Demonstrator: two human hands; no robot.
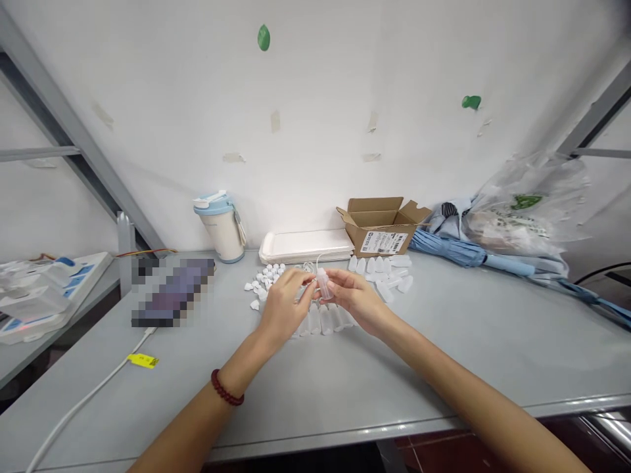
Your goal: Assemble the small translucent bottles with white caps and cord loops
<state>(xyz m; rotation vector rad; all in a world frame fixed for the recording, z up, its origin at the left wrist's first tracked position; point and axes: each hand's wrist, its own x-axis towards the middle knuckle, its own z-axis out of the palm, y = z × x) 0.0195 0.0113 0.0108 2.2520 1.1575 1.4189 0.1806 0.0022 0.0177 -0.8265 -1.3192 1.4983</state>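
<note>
My two hands meet over the middle of the grey table [444, 368]. A small clear plastic bottle [323, 284] is pinched upright between them. My right hand [355, 299] grips its body. My left hand [283, 305], with a dark red bead bracelet on the wrist, has its fingers closed at the bottle's top. Under the hands lies a row of clear bottles [325, 322]. White caps [263, 281] are scattered to the left, and more white bottles [389, 274] lie to the right.
Along the wall stand a white jug with a blue lid [221, 226], stacked white trays [305, 246] and an open cardboard box [382, 226]. A blue umbrella [468, 253] and a plastic bag [527, 207] lie at right. A white cable with a yellow tag [142, 360] runs at left.
</note>
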